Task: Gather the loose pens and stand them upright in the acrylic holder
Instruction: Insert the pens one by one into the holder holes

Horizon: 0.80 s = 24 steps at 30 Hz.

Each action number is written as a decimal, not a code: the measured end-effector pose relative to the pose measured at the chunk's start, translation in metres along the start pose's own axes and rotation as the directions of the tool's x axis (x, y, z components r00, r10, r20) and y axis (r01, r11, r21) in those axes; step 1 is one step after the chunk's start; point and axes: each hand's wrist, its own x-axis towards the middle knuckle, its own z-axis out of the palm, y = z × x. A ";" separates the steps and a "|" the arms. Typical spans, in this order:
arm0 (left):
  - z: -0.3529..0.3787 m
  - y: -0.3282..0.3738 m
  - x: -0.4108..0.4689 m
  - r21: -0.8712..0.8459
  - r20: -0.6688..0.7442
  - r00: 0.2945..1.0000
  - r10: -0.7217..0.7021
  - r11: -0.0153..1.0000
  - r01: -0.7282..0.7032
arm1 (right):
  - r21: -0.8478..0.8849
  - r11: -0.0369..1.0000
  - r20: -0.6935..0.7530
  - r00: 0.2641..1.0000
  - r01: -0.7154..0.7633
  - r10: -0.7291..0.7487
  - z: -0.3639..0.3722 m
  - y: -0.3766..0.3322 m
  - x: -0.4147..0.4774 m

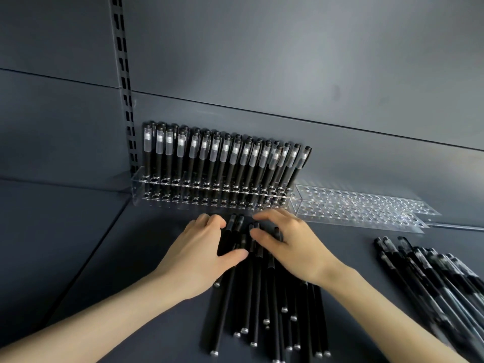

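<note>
A heap of loose black pens (262, 297) lies on the dark shelf in front of me, pointing away from me. My left hand (201, 255) curls round the left side of the heap's far end, thumb underneath. My right hand (290, 244) cups the same end from the right, fingers bent over the pens. Behind the hands stands a clear acrylic holder (199, 195) against the back wall, filled with several upright black pens with frosted caps (225, 158).
A second clear acrylic holder (361, 208) with bare holes lies to the right of the filled one. Another pile of black pens (434, 273) lies at the right edge. A slotted metal upright (125, 100) runs up the back wall.
</note>
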 end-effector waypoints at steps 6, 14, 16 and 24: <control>-0.008 -0.003 0.008 -0.018 0.074 0.991 -0.108 0.994 0.110 | -0.078 0.997 0.007 1.000 0.024 -0.023 0.011 0.002 -0.001; -0.011 -0.005 0.012 0.002 0.104 0.991 -0.078 0.997 0.078 | -0.066 0.998 0.007 1.000 0.010 -0.010 0.011 0.000 -0.002; -0.012 -0.007 0.013 -0.023 0.098 0.992 -0.077 0.997 0.080 | -0.064 0.998 0.005 1.000 0.009 -0.009 0.011 0.001 -0.002; -0.015 -0.008 0.013 -0.194 0.104 0.994 -0.045 0.979 0.065 | -0.028 0.999 -0.032 0.999 0.023 -0.023 0.008 -0.004 -0.001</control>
